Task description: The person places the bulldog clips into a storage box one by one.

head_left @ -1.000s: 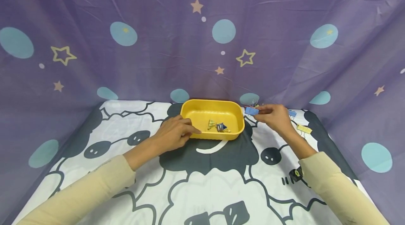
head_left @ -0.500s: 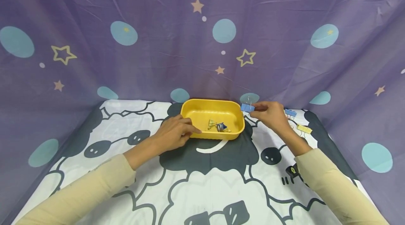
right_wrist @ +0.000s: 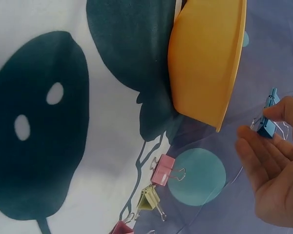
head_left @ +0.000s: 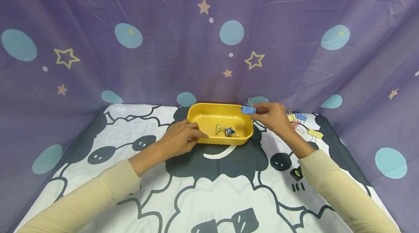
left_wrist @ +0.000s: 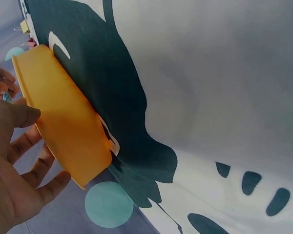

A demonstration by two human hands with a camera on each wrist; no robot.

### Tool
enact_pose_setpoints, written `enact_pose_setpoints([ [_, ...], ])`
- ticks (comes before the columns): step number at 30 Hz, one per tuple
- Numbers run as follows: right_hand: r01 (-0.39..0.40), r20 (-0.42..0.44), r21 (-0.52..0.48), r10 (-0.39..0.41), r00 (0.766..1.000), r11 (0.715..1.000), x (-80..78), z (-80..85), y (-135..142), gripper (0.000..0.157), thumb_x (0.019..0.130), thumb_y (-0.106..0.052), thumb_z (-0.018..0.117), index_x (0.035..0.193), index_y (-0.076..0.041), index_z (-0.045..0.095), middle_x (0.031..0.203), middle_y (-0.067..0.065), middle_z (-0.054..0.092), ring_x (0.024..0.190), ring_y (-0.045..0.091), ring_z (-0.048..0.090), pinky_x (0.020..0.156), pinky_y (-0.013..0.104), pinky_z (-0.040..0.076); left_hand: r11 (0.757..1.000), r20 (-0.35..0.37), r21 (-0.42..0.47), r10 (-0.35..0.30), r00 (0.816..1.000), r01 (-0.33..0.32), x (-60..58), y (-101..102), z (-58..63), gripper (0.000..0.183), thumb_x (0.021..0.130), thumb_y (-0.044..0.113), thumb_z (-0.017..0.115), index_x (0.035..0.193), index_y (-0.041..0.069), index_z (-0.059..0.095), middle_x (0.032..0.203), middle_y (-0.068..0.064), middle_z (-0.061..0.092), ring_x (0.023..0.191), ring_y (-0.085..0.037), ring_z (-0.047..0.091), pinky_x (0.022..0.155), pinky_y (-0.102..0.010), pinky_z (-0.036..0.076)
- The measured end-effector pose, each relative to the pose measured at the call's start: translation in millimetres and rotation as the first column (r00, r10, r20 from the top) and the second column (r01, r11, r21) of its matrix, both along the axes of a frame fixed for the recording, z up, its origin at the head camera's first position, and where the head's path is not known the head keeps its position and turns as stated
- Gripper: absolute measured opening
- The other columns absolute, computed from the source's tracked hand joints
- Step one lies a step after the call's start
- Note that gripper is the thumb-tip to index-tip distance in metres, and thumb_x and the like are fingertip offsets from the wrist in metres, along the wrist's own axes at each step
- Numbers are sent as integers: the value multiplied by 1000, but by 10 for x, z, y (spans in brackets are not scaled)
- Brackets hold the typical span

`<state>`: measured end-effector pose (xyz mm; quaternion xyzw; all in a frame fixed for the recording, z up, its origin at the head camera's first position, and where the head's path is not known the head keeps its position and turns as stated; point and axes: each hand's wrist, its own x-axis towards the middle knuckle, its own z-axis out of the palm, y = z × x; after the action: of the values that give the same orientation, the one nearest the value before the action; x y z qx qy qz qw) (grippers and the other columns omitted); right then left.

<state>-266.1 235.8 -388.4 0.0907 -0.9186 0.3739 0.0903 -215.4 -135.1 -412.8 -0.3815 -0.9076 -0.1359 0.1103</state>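
A yellow plastic tray [head_left: 240, 140] stands at the back of the table. My left hand [head_left: 181, 136] holds its near left rim, the thumb against the outer wall in the left wrist view. My right hand [head_left: 272, 117] pinches a blue binder clip [head_left: 248, 110] between thumb and fingers, just above the tray's right rim; its wire handles show in the right wrist view. Inside the tray lie a yellow binder clip [head_left: 218, 128] and, beside it, a small blue and silver cluster [head_left: 230, 131] whose pieces overlap.
To the right of the tray lie a yellow clip [head_left: 315, 133], a blue clip [head_left: 300, 117], a pink clip [head_left: 295, 124] and another yellow clip [head_left: 291, 117]. A purple curtain [head_left: 163, 72] hangs directly behind the tray. The tablecloth [head_left: 209, 196] has a sheep print.
My right hand has moved left with the blue binder clip, from beside the loose clips to the tray's right rim. My left hand and the tray have stayed in place.
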Motion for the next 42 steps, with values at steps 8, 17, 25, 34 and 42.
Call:
enact_pose_setpoints([
  [8,-55,-9,17,55,998,998,-21,5,-60,42,94,-27,87,129,-3,84,114,18,87,104,35,86,88,51,70,1000,8,5,-4,1000,4,5,-3,-3,40,94,2,80,122,29,90,93,5,71,84,-17,55,76,-30,45],
  [17,-79,-52,45,81,995,996,-29,0,-165,40,94,-26,85,128,-5,85,123,16,86,110,39,85,88,55,70,1000,-21,15,-17,1000,17,1,-5,4,42,92,-1,80,121,28,90,91,5,69,84,-17,55,74,-30,45],
  [25,-67,-24,72,69,997,995,-18,-19,-172,42,95,-31,84,130,-8,84,126,15,85,117,42,83,91,56,69,1000,-32,3,-21,999,21,-2,-12,-9,42,93,0,80,121,29,90,89,7,67,84,-17,55,74,-31,45],
  [34,-56,-56,106,62,996,993,-48,-44,-168,42,94,-32,84,128,-8,86,122,13,85,112,40,81,91,54,67,1000,-26,3,-25,999,25,4,-18,-1,42,93,-1,81,122,28,90,90,6,68,85,-18,56,76,-31,46],
  [42,-70,-97,107,81,992,992,-100,-138,-185,41,91,-31,85,124,-7,87,121,14,86,99,34,75,81,41,57,1000,-28,4,-20,999,20,0,-8,-7,42,92,0,80,121,29,90,90,7,69,85,-17,56,76,-31,47],
])
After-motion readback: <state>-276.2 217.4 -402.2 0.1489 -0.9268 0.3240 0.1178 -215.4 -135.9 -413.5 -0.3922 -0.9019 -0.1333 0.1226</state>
